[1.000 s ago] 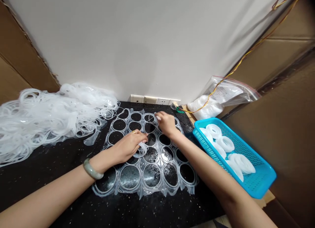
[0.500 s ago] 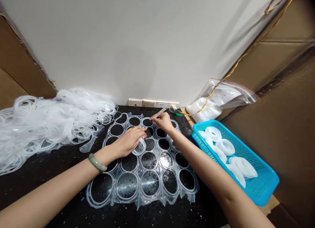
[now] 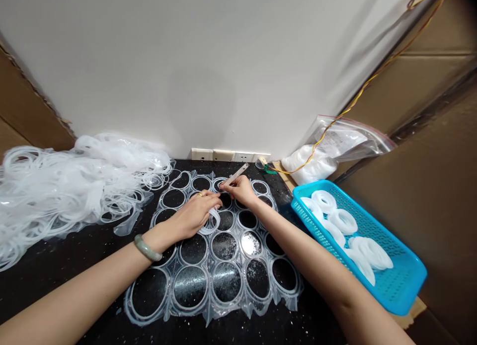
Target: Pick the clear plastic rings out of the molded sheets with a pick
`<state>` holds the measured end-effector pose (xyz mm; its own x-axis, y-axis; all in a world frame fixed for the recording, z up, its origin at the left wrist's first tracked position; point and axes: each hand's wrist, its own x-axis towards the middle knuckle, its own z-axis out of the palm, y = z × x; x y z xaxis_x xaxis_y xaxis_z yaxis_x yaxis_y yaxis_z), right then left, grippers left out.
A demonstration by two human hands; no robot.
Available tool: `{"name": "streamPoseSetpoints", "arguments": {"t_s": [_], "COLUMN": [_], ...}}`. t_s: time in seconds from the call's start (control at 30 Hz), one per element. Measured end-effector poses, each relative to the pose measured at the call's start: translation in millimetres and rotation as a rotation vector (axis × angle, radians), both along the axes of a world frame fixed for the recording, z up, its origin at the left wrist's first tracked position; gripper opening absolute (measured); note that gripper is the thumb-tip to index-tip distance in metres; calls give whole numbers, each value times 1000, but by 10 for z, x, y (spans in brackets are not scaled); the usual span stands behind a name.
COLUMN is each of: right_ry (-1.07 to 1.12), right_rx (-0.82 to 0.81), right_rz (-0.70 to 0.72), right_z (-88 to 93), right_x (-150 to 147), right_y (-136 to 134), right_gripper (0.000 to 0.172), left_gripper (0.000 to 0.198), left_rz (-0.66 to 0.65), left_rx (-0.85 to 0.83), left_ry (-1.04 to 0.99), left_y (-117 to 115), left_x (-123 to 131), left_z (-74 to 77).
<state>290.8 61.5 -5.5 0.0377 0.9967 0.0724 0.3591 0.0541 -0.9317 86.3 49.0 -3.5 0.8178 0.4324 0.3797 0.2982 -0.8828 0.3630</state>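
Blue basket (image 3: 406, 291) (rings (image 3: 343, 220) inside) beside silicone sheet (image 3: 209, 258)

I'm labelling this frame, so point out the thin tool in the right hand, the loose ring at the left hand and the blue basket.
thin tool (image 3: 238, 172): head view, middle of its shaft.
loose ring (image 3: 214, 217): head view, its band beside the left hand (image 3: 194, 215).
blue basket (image 3: 406, 283): head view, bare mesh floor.

Head view, forward-down over table (image 3: 55, 280) (close, single view).
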Motion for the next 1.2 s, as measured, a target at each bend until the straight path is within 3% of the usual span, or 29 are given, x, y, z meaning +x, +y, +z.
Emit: {"name": "streamPoseSetpoints", "arguments": {"t_s": [0.33, 0.53, 0.8, 0.9, 1.1, 1.2], "right_ry": [-136, -483, -1120, -1110, -714, -529], "right_rx": [89, 214, 272, 291, 346, 387], "right_rz": [18, 46, 158, -12, -562, -581], "right_z": [-51, 28, 140, 229, 685, 867], "right_x": [13, -27, -63, 55, 428, 493], "right_y": [-20, -114, -110, 75, 379, 250], "right_gripper": [14, 12, 25, 28, 32, 24], "left_gripper": [33, 31, 26, 29, 29, 27], "left_rz": [-2, 3, 25, 25, 55, 52], "left_rx": [-17, -52, -93, -95, -106, -108], "left_ry": [-3, -34, 7, -12, -39, -81], "left_y": [-32, -1, 85, 60, 58, 66], "left_x": [-4, 27, 59, 45, 22, 14], "left_z": [43, 38, 41, 42, 25, 56]}}
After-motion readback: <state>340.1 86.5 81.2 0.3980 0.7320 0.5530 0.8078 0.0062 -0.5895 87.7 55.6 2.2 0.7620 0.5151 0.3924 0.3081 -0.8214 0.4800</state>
